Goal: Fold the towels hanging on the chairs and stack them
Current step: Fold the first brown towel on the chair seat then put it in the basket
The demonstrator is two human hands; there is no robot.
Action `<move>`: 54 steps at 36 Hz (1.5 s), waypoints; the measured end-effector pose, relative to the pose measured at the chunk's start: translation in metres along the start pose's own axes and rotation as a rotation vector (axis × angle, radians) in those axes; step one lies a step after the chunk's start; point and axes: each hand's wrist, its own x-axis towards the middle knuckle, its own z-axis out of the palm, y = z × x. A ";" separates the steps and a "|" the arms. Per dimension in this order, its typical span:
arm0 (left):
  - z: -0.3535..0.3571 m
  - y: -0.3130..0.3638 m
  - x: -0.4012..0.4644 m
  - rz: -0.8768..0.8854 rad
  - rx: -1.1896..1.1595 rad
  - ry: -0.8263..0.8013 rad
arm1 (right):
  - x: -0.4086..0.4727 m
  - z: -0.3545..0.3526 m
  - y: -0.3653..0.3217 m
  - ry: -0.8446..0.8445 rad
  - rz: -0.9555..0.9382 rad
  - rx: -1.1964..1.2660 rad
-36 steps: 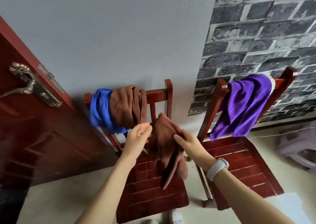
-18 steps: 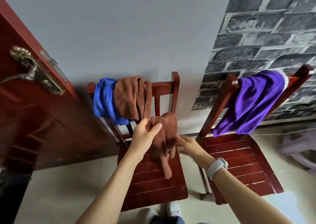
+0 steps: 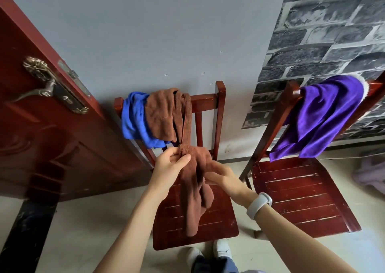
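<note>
A brown towel [image 3: 192,191] hangs bunched above the seat of the left red chair [image 3: 208,224]. My left hand [image 3: 169,164] pinches its top end. My right hand [image 3: 221,175], with a white band on the wrist, holds the towel's right edge a little lower. Over the left chair's back rail hang a blue towel [image 3: 133,120] and another brown towel [image 3: 164,114]. A purple towel [image 3: 325,114] is draped over the back of the right red chair [image 3: 302,195].
An open red door [image 3: 48,126] with a brass handle [image 3: 48,85] stands at the left. A grey wall and brick-pattern wall [image 3: 333,33] lie behind the chairs. A pale plastic stool [image 3: 373,174] is at the far right. My shoes [image 3: 208,254] show below the left chair.
The view has tilted down and moved closer. My hands have drawn together on the brown towel, which now hangs longer and narrower over the left seat.
</note>
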 end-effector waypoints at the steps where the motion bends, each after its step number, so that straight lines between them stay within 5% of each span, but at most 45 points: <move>1: 0.000 0.000 -0.001 -0.003 -0.009 0.000 | 0.001 0.003 0.001 0.005 -0.026 -0.078; 15: -0.008 -0.002 -0.004 0.192 0.274 0.283 | -0.002 0.001 -0.003 0.432 -0.383 -0.331; 21: 0.003 -0.001 -0.011 0.430 0.517 -0.027 | -0.005 0.002 -0.017 0.345 -0.480 -0.248; 27: 0.004 -0.008 -0.008 0.557 0.594 0.150 | -0.010 -0.004 -0.002 0.168 -0.280 -0.166; 32: 0.004 -0.008 -0.015 0.603 0.502 0.068 | -0.008 -0.003 0.029 0.267 -0.020 -0.237; 37: 0.003 -0.004 -0.018 0.599 0.457 0.063 | -0.001 0.011 0.031 0.149 -0.033 -0.366; 47: -0.035 -0.008 -0.012 0.510 0.437 0.282 | 0.000 -0.021 0.035 0.632 -0.180 -0.483; 54: -0.038 -0.016 -0.009 0.456 0.394 0.303 | 0.011 -0.051 0.030 0.771 -0.197 -0.586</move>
